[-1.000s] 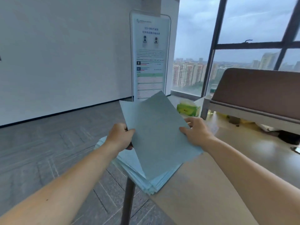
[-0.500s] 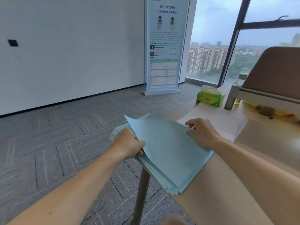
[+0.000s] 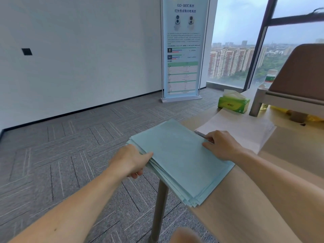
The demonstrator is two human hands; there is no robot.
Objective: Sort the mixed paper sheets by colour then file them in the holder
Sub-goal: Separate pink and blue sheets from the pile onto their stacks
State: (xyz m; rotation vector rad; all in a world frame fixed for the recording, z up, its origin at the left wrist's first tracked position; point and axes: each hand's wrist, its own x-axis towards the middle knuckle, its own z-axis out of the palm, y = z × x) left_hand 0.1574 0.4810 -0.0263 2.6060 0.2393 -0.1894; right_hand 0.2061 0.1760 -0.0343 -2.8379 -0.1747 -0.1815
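Note:
A stack of light blue sheets (image 3: 177,160) lies on the corner of the wooden table (image 3: 245,204), partly overhanging its left edge. My left hand (image 3: 130,161) grips the stack's left edge, thumb on top and fingers underneath. My right hand (image 3: 221,145) rests on the stack's right edge with its fingers curled over it. A pile of white sheets (image 3: 240,128) lies just beyond, touching the blue stack. No paper holder can be made out with certainty.
A green tissue box (image 3: 234,102) sits behind the white pile. A brown slanted stand on grey legs (image 3: 298,79) fills the right, with a bottle (image 3: 270,78) behind it. The table leg (image 3: 158,211) drops below the corner; grey carpet and a standing banner (image 3: 182,50) lie to the left.
The top blue sheet, raised a second ago, has come down flat onto the stack. Both hands lowered with it to the stack's edges. The view tilted downward.

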